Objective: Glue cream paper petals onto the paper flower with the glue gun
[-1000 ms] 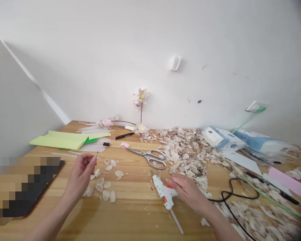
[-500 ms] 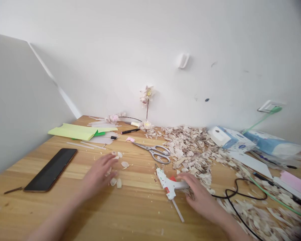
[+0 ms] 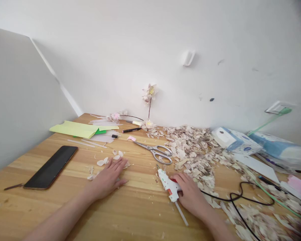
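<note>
Grip of right hand [image 3: 190, 197] clamps the glue gun [image 3: 168, 182] lying on the counter [image 3: 140, 217]. Beside it, left hand [image 3: 107, 177] lies flat, fingers apart, over loose petals [image 3: 100, 163]; scissors [image 3: 154, 150] just beyond.

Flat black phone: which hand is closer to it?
Left. The left hand lies flat on the wooden table, just right of the flat black phone; the right hand is farther off, holding the white plastic glue gun.
</note>
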Demonstrator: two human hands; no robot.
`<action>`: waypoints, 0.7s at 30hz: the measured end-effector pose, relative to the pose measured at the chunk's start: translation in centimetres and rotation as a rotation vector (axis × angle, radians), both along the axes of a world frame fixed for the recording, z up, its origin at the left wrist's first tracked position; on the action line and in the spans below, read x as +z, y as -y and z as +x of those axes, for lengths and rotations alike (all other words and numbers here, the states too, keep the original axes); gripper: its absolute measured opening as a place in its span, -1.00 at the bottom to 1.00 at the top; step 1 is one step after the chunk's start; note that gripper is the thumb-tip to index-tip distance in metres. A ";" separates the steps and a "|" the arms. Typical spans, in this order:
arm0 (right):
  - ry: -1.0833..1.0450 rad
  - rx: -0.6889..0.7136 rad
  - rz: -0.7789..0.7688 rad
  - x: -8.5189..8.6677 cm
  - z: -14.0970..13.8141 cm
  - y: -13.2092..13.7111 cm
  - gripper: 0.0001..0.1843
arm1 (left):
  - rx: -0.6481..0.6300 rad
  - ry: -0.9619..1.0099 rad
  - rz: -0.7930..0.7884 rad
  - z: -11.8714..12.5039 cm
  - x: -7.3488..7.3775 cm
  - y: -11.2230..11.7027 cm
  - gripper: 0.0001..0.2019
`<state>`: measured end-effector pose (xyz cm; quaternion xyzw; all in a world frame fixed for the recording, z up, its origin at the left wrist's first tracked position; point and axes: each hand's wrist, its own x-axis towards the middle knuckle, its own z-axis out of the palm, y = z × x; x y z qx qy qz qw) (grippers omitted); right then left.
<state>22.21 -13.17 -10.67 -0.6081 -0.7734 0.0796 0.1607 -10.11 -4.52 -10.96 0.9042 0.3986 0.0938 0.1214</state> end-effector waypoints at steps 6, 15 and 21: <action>0.006 -0.104 0.069 -0.2 2.3 0.7 -0.42 | 0.129 -0.062 -0.008 -3.1 0.1 -1.2 -0.41; -0.157 -0.262 0.229 -1.4 4.9 0.6 -0.54 | 0.217 0.017 0.243 -4.1 -0.1 -3.0 -0.50; -0.243 -0.408 0.304 -1.1 7.1 0.9 -0.59 | 0.113 0.017 0.226 -2.5 -0.7 -2.0 -0.45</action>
